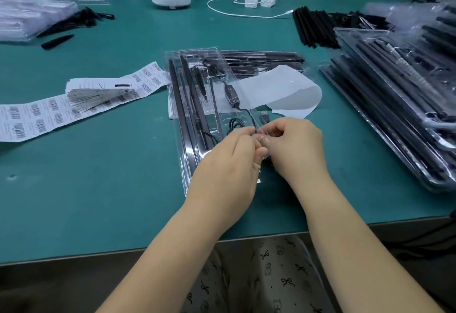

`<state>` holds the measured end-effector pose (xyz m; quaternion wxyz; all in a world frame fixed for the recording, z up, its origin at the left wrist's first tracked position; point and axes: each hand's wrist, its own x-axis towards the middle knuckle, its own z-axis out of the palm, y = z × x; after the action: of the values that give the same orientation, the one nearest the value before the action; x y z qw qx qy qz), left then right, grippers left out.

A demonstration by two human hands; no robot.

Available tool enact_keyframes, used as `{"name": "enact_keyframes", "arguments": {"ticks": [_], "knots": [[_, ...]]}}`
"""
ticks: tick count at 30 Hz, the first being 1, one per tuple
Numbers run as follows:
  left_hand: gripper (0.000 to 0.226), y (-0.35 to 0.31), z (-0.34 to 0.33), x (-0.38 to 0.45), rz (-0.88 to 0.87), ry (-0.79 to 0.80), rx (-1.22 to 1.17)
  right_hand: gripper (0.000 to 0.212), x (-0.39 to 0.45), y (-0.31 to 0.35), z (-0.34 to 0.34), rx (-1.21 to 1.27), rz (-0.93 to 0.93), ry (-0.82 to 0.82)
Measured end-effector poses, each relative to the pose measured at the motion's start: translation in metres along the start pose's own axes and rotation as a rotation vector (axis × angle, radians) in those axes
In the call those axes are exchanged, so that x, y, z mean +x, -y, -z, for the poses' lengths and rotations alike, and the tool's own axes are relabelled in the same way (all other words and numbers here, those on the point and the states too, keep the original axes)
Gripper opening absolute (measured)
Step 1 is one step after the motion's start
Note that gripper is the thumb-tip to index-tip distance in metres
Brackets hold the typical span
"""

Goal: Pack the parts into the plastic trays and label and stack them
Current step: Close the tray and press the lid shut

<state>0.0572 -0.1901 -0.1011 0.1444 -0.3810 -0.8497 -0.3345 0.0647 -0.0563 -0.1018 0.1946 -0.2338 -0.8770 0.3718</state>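
Both hands pinching clear film at the tray's near right corner – cable could pop out.

Left hand [230,162] and right hand [294,145] have fingertips curled tight on a thin clear plastic piece; can't tell if it's a label or the lid edge. Plastic tray [195,105] lies flat mid-table, black rods and the USB cable [237,105] seated in it. Risks: tugging lifts the tray and spills the rods; USB plug sits outside the edge and may snag. Packed stack [394,105] is right, barcode labels [49,112] left.

hands [261,149] pinching clear film – tray [197,115], table [98,189]
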Motion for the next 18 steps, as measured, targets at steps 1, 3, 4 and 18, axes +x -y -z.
{"name": "enact_keyframes", "arguments": {"ticks": [1, 3, 4, 18], "knots": [[0.035, 0.000, 0.001, 0.000, -0.012, 0.000, 0.009, 0.020, 0.002, 0.000, -0.001, 0.057, -0.034, -0.003], [0.034, -0.001, 0.000, -0.001, -0.023, 0.009, 0.024, 0.019, 0.003, -0.001, -0.005, 0.199, -0.111, -0.008], [0.034, -0.001, 0.000, -0.001, -0.024, 0.016, 0.024, 0.017, 0.003, -0.001, -0.007, 0.265, -0.148, -0.015], [0.086, 0.035, 0.028, 0.019, -0.053, 0.465, 0.074, 0.012, 0.016, -0.017, 0.016, -0.087, 0.148, 0.334]]}}
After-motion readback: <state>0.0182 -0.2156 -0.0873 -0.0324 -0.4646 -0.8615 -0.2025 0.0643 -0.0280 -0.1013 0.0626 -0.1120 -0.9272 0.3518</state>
